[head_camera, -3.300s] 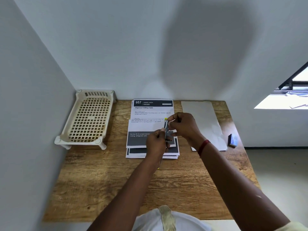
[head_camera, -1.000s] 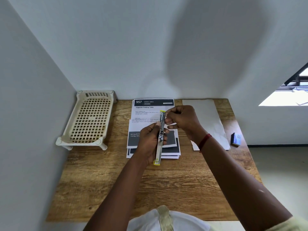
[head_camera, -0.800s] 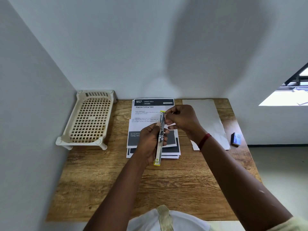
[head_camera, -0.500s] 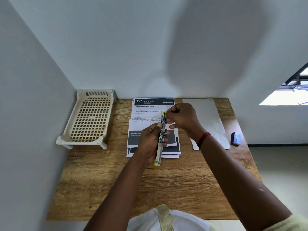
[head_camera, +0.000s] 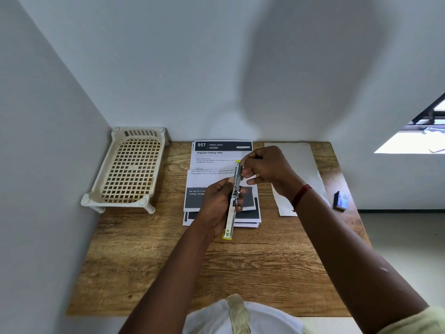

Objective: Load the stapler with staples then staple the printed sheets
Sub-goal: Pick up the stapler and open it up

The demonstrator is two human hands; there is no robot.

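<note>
We see left hand [head_camera: 216, 203] wrapped around stapler [head_camera: 234, 198] mid-body; right hand [head_camera: 267, 168] pinching its far end, above printed sheets [head_camera: 212, 165].

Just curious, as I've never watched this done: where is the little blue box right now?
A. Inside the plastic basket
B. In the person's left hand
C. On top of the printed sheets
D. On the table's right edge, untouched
D: the blue box lies alone near the right edge of the table, clear of both hands.
</note>
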